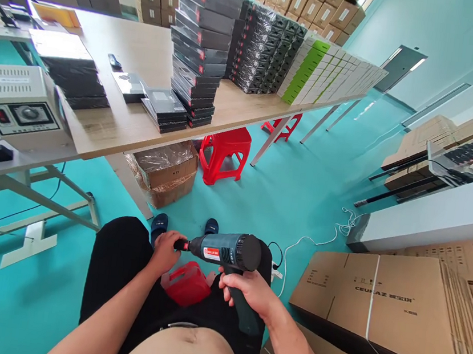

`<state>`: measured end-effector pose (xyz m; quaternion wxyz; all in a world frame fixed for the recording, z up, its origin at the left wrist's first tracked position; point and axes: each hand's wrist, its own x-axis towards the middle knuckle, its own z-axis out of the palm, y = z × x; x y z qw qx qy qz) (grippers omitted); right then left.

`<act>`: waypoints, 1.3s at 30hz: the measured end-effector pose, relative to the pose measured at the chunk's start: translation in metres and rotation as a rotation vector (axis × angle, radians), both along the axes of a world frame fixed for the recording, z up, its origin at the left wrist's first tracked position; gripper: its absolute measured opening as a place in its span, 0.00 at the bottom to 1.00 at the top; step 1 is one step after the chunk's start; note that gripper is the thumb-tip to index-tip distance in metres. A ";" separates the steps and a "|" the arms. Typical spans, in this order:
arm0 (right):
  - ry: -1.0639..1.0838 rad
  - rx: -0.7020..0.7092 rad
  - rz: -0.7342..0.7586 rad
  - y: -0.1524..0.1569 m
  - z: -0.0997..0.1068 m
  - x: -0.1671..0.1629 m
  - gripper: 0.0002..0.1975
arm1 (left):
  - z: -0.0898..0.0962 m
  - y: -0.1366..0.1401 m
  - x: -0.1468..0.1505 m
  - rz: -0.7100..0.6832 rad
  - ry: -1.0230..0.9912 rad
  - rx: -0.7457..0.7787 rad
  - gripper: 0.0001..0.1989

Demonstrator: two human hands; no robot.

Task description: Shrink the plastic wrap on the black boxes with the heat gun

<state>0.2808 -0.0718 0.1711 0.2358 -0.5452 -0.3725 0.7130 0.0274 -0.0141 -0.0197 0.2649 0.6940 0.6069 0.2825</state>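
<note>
My right hand (244, 287) is wrapped round the handle of a dark teal heat gun (221, 248) held level above my lap, its nozzle toward the left. Right at the nozzle, my left hand (166, 251) is closed on a small black box with a red mark (182, 244), seen nearly edge-on. Whether the nozzle touches the box I cannot tell. Below the two hands, a red plastic stool (186, 286) shows between my black-trousered legs.
Ahead, a wooden table (236, 108) carries stacked black boxes (201, 40) and white-and-green boxes (318, 75). A control unit (21, 107) stands at left. Flattened cartons (375, 309) lie at right. A white cable (310, 240) crosses the floor, near another red stool (225, 152) and an open carton (167, 177).
</note>
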 end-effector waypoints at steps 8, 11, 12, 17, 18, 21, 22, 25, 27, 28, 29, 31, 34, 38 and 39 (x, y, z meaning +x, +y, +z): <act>-0.026 -0.007 -0.263 0.011 -0.016 0.014 0.15 | -0.013 0.004 -0.006 0.084 -0.241 -0.020 0.20; 0.067 -0.033 -0.260 0.010 -0.022 0.035 0.15 | -0.011 0.004 -0.006 0.105 -0.297 -0.028 0.20; 0.071 -0.036 -0.239 0.007 -0.021 0.039 0.15 | -0.011 0.004 -0.006 0.109 -0.303 -0.028 0.20; 0.129 -0.056 -0.072 -0.009 -0.010 0.015 0.15 | -0.012 0.006 -0.002 0.057 -0.288 -0.026 0.19; 0.154 -0.052 -0.050 -0.009 -0.009 0.006 0.14 | -0.013 0.006 -0.002 0.045 -0.284 -0.026 0.19; 0.146 -0.008 -0.116 -0.004 -0.011 -0.012 0.15 | -0.013 0.005 -0.005 0.057 -0.287 -0.025 0.19; 0.121 0.004 -0.173 0.000 -0.013 -0.011 0.16 | -0.013 0.004 -0.006 0.076 -0.295 -0.031 0.19; 0.090 -0.029 -0.315 0.010 -0.024 0.010 0.16 | -0.011 0.003 -0.009 0.160 -0.347 -0.074 0.20; 0.147 -0.106 -0.314 0.013 -0.028 0.028 0.15 | -0.009 0.003 -0.010 0.189 -0.383 -0.088 0.20; 0.178 -0.128 -0.299 0.012 -0.029 0.035 0.15 | -0.009 0.003 -0.009 0.191 -0.394 -0.084 0.19; 0.205 -0.138 -0.282 0.011 -0.029 0.040 0.15 | -0.008 0.004 -0.009 0.186 -0.399 -0.077 0.19; 0.240 -0.114 -0.267 0.008 -0.028 0.042 0.16 | -0.009 0.006 -0.008 0.165 -0.395 -0.061 0.19; 0.226 -0.060 -0.292 0.005 -0.025 0.031 0.16 | -0.010 0.007 -0.007 0.130 -0.383 -0.063 0.20; 0.182 -0.034 -0.223 0.008 -0.027 0.021 0.16 | -0.011 0.006 -0.009 0.126 -0.381 -0.071 0.20; 0.174 -0.025 -0.218 0.009 -0.027 0.021 0.16 | -0.011 0.006 -0.009 0.136 -0.380 -0.067 0.20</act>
